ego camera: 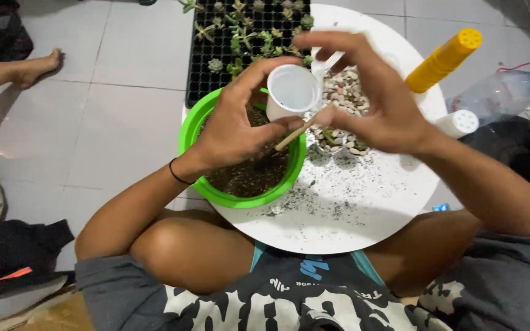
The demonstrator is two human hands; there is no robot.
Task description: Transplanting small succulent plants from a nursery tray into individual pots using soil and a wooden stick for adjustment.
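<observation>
My left hand (237,119) holds a small empty white cup (292,92) tilted over a green bowl (190,136) filled with dark soil. My right hand (369,92) is beside the cup and pinches a thin wooden stick (295,132) that points down toward the soil; its fingers also curl over the cup's rim. Both hands hover above a round white table (351,214) dusted with spilled soil. A pile of small pebbles (338,92) lies just behind the hands, partly hidden by the right hand.
A black seedling tray (216,43) with several small succulents stands at the back. A yellow shaker bottle (443,58), a white cap (458,122) and a clear plastic bottle (504,92) lie to the right. Another person's bare foot (35,67) rests on the tiled floor at left.
</observation>
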